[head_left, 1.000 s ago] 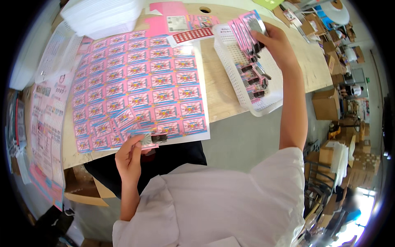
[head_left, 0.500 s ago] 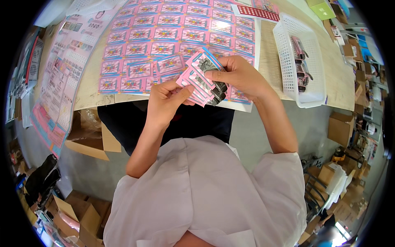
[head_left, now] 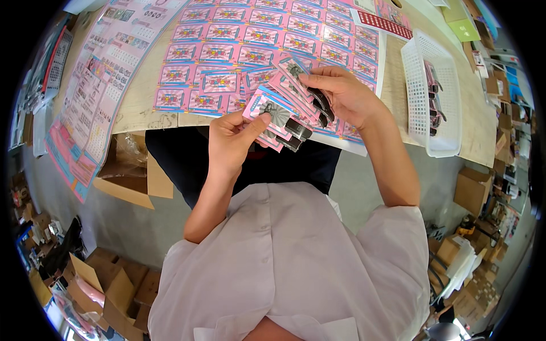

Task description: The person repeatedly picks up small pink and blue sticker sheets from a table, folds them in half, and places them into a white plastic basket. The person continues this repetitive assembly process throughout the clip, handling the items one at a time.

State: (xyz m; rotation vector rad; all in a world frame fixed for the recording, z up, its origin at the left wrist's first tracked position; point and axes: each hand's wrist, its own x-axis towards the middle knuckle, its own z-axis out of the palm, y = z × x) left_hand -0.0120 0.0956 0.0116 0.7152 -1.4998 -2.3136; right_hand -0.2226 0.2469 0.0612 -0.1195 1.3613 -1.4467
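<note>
The left hand [head_left: 232, 139] grips a small stack of pink rectangular cards with grey-and-white burst panels [head_left: 277, 112] between its thumb and fingers, with glossy black pieces [head_left: 298, 129] jutting from the stack's right end. The right hand [head_left: 347, 94] pinches a fanned bunch of slim pink cards with similar grey panels [head_left: 291, 79], its thumb laid across the top, and curved black pieces [head_left: 323, 105] show beside its fingers. Both bundles are just beside each other, over the near edge of a pale wooden table [head_left: 136, 118], in front of the body. Behind and partly beneath them lies a large white-edged sheet printed with rows of pink and blue rectangles [head_left: 256, 55]; a few loose rectangles of the same print [head_left: 219, 83] rest on its near part. To the right, a white perforated plastic basket [head_left: 418, 105] holds pink and black pieces [head_left: 435, 85]. A white strip with a red patterned band [head_left: 385, 24] lies near the basket's far end. On the left, a long pink-and-white printed sheet [head_left: 105, 85] hangs over the table's edge.
</note>
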